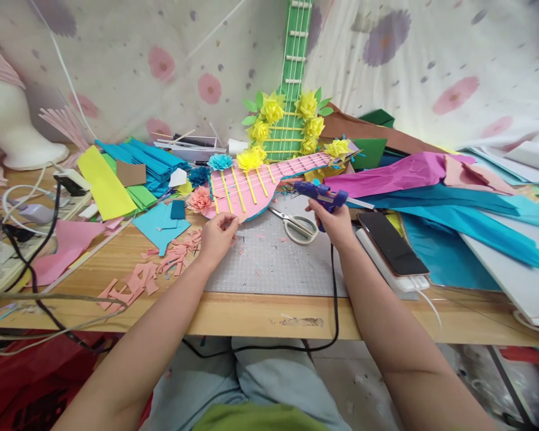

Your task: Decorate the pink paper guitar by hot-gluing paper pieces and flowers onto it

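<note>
My right hand [335,222] is wrapped round a dark blue glue gun [322,194], whose black cord runs down over the table edge. Its nozzle points left, close to the neck of a pink paper guitar [256,190]. My left hand [218,239] is closed, with thumb and fingertips pinched at the guitar's lower edge. Yellow strips and thin strings lie across the guitar body. Yellow, blue and coral paper flowers [200,200] sit along its left end and top. Scissors [299,226] with pale handles rest on the grey cutting mat [269,269] between my hands.
Behind stands a green paper guitar [291,72] with yellow flowers. Coral paper scraps [137,281] and folded blue paper [148,161] lie left. To the right are a phone [393,242] on a white power bank, and magenta crepe paper [390,173]. Cables [31,263] tangle at far left.
</note>
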### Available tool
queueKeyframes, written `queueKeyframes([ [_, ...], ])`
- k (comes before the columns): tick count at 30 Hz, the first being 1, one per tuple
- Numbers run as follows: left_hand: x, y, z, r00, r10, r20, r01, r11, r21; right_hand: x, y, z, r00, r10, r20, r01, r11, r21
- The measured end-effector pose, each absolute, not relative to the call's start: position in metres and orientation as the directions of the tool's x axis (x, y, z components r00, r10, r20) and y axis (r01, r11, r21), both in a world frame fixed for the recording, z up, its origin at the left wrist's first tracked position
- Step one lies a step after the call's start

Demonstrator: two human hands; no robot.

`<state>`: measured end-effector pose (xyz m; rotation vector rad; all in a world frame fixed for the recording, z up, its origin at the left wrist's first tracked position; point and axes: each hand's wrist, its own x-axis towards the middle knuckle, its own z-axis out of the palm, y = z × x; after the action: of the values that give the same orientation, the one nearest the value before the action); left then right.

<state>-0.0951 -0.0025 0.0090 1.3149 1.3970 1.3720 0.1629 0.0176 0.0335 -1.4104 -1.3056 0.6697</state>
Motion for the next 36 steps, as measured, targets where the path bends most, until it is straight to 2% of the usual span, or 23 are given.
queueKeyframes([
  [4, -0.094, 0.000, 0.010, -0.190, 0.980, 0.055, 0.018, -0.052, 0.998, 0.190, 0.029, 0.024, 0.400, 0.891, 0.214, 0.431, 0.023, -0.902],
  [9, -0.094, 0.002, 0.014, -0.211, 0.977, 0.014, -0.108, -0.038, 0.993, 0.203, 0.038, 0.010, 0.363, 0.918, 0.161, 0.571, -0.082, -0.817],
  [15, -0.093, 0.002, 0.015, -0.225, 0.974, -0.005, -0.192, -0.040, 0.981, 0.198, 0.043, 0.005, 0.316, 0.941, 0.118, 0.693, -0.144, -0.707],
  [17, -0.094, 0.003, 0.014, -0.226, 0.974, -0.004, -0.209, -0.044, 0.977, 0.199, 0.042, 0.008, 0.297, 0.944, 0.141, 0.707, -0.119, -0.697],
  [19, -0.094, 0.003, 0.014, -0.243, 0.970, 0.005, -0.226, -0.061, 0.972, 0.200, 0.038, 0.016, 0.293, 0.924, 0.246, 0.694, -0.029, -0.719],
  [21, -0.094, 0.003, 0.015, -0.264, 0.964, 0.018, -0.243, -0.085, 0.966, 0.201, 0.030, 0.031, 0.322, 0.845, 0.427, 0.691, 0.099, -0.716],
  [24, -0.095, 0.003, 0.018, -0.302, 0.953, 0.023, -0.260, -0.105, 0.960, 0.191, 0.015, 0.062, 0.369, 0.576, 0.729, 0.762, 0.262, -0.592],
  [26, -0.095, 0.003, 0.021, -0.325, 0.946, 0.002, -0.293, -0.103, 0.951, 0.174, 0.007, 0.080, 0.382, 0.440, 0.813, 0.778, 0.322, -0.540],
  [28, -0.095, 0.003, 0.024, -0.327, 0.944, -0.041, -0.364, -0.086, 0.928, 0.147, 0.004, 0.089, 0.362, 0.496, 0.789, 0.718, 0.392, -0.576],
  [29, -0.095, 0.002, 0.026, -0.317, 0.946, -0.066, -0.407, -0.073, 0.911, 0.130, 0.004, 0.088, 0.318, 0.577, 0.753, 0.661, 0.434, -0.612],
  [31, -0.095, 0.002, 0.029, -0.286, 0.952, -0.109, -0.491, -0.047, 0.870, 0.094, 0.006, 0.080, 0.134, 0.807, 0.575, 0.497, 0.448, -0.743],
  [32, -0.095, 0.002, 0.030, -0.272, 0.954, -0.130, -0.527, -0.035, 0.849, 0.075, 0.008, 0.073, 0.052, 0.885, 0.463, 0.421, 0.401, -0.814],
  [34, -0.095, 0.001, 0.032, -0.247, 0.954, -0.168, -0.581, -0.007, 0.814, 0.042, 0.012, 0.059, -0.043, 0.961, 0.275, 0.341, 0.272, -0.900],
  [36, -0.096, 0.000, 0.034, -0.230, 0.953, -0.196, -0.617, 0.013, 0.787, 0.017, 0.015, 0.047, -0.081, 0.975, 0.206, 0.309, 0.221, -0.925],
])
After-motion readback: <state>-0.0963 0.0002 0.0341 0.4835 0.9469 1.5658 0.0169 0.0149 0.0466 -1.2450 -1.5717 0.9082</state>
